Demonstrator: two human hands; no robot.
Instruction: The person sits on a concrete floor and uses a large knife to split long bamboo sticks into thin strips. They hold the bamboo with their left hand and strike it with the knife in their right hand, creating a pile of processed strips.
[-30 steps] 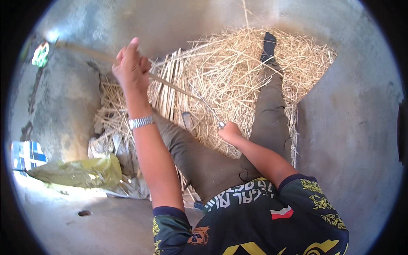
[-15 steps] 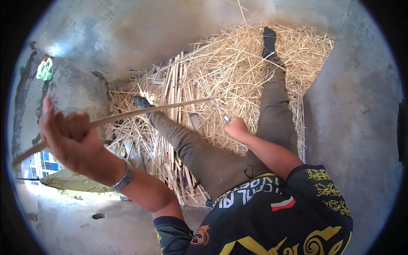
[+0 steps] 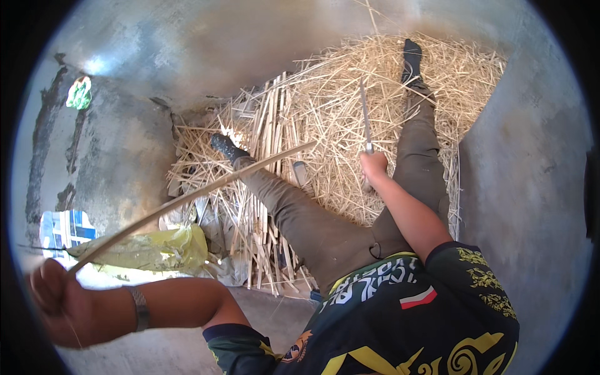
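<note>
My left hand [image 3: 59, 306], with a metal watch at the wrist, is closed round the near end of a long bamboo strip [image 3: 206, 190] at the lower left. The strip slants up to the right across my left shin, and its far end hangs over the pile of shavings. My right hand [image 3: 374, 165] grips a knife above my right thigh. The knife's narrow blade [image 3: 365, 115] points away from me, apart from the strip. Its handle is mostly covered by my fingers.
My legs stretch over a heap of pale shavings [image 3: 337, 112]. Split strips [image 3: 269, 125] lie stacked along its left side, near a blade-like flat piece [image 3: 300, 170]. A yellowish plastic sack [image 3: 181, 250] lies at left. Concrete walls [image 3: 525, 187] stand close around.
My left hand has drawn down and back to the left with the bamboo strip. My right hand has moved slightly right and away, and the knife's blade has swung clear of the strip, pointing forward.
</note>
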